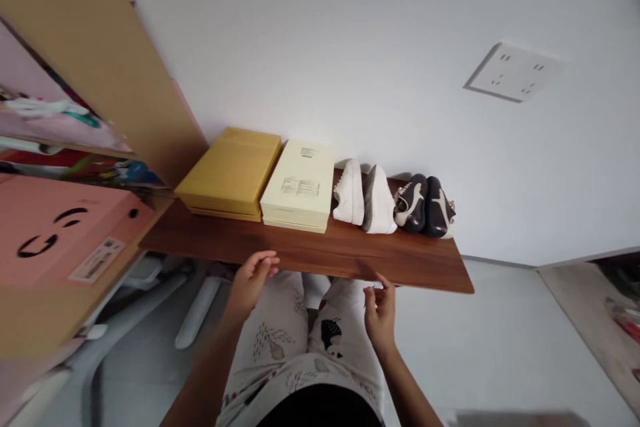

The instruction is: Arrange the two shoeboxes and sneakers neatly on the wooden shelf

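My left hand (253, 282) hovers at the front edge of a dark brown wooden shelf board (300, 250), its fingers loosely bent and nothing in them. Lower right, my right hand (381, 317) is by the same edge, thumb and forefinger apart, holding nothing. On the board from left to right are a mustard-yellow box (233, 170), a cream box (300, 183) with printed labels, a pair of white shoes (351, 193) and a pair of dark sneakers (412, 203) with pale stripes. The shoes stand side by side, close to the wall.
A pink box (65, 223) with a printed winking face lies on a wooden desk at the left. Beside it rises a tan panel (115, 60). A white socket plate (515, 72) is on the pale wall (325, 47). Grey metal legs (130, 320) stand below the desk.
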Tool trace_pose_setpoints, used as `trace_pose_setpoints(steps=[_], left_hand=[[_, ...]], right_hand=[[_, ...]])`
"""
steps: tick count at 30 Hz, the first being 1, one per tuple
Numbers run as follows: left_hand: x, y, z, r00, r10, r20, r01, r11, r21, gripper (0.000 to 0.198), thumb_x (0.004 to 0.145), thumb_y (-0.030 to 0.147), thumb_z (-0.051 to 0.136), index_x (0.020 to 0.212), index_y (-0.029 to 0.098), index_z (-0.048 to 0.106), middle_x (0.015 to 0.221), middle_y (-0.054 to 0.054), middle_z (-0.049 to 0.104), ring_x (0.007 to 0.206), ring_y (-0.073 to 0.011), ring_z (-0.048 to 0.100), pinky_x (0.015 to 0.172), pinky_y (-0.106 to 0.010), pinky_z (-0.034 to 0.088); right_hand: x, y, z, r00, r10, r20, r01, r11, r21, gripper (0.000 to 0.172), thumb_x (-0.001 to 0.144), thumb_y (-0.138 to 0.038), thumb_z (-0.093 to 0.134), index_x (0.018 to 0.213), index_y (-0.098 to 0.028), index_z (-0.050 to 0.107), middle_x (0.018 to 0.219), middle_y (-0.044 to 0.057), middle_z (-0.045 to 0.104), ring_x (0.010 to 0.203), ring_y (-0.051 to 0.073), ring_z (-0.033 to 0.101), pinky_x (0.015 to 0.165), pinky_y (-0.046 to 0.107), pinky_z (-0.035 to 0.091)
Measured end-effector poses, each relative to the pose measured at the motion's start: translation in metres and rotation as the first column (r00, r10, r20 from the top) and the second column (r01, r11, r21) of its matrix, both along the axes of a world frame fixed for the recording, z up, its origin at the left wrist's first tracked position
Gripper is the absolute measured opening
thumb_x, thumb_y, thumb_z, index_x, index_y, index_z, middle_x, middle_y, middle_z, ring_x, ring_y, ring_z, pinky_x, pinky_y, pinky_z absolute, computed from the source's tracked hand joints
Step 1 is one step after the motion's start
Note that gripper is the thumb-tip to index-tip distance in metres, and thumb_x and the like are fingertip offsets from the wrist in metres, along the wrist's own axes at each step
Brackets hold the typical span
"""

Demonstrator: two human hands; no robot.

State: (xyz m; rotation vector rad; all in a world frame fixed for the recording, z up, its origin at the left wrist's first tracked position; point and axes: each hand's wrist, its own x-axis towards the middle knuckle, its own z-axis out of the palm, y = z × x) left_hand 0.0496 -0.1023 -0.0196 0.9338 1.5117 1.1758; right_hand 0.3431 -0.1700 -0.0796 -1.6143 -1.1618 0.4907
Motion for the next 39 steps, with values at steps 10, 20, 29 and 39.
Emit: trace_pose_setpoints(steps=[10,20,29,39], left_hand=[[-0.052,0.006,0.006,0.994,0.104,0.022,-0.105,0.994,0.019,0.063,0.065,0.073,0.071,0.096,0.018,0.067,0.095,-0.009,0.073,0.079,-0.0200,0.069,0.084,-0.040,0.057],[-0.061,-0.010,0.002,0.987,-0.149,-0.066,0.148,0.989,-0.020,0.044,0.077,0.061,0.062,0.094,0.021,0.068,0.091,-0.008,0.073,0.082,-0.0228,0.070,0.082,-0.038,0.055],[-0.075,-0.003,0.002,0.992,-0.127,-0.007,0.127,0.992,-0.026,0.056,0.069,0.071,0.067,0.092,0.020,0.068,0.090,-0.009,0.073,0.084,-0.0244,0.071,0.085,-0.041,0.056],[-0.138,0.007,0.001,0.975,0.217,-0.041,-0.215,0.975,0.052,0.060,0.068,0.066,0.072,0.105,0.019,0.065,0.105,-0.011,0.072,0.097,-0.0241,0.069,0.088,-0.042,0.056]], right_hand=[[-0.160,0.139,0.106,0.722,0.356,0.593,-0.420,0.907,-0.034,0.035,0.094,-0.026,0.052,0.126,-0.023,0.064,0.151,0.013,0.046,0.147,0.035,0.029,0.118,0.061,0.024],[-0.179,0.217,0.094,0.581,0.537,0.612,-0.496,0.829,-0.258,0.083,0.086,-0.075,0.053,0.153,-0.029,0.041,0.163,0.014,0.031,0.152,0.047,0.009,0.114,0.074,-0.001],[-0.169,0.210,0.095,0.606,0.502,0.617,-0.473,0.851,-0.227,0.079,0.084,-0.073,0.058,0.150,-0.032,0.044,0.162,0.011,0.034,0.152,0.047,0.011,0.114,0.075,-0.001],[-0.204,0.110,0.076,0.770,0.600,0.216,-0.624,0.779,0.060,0.046,0.097,-0.046,0.049,0.137,-0.024,0.056,0.143,0.012,0.057,0.136,0.025,0.050,0.116,0.047,0.038]])
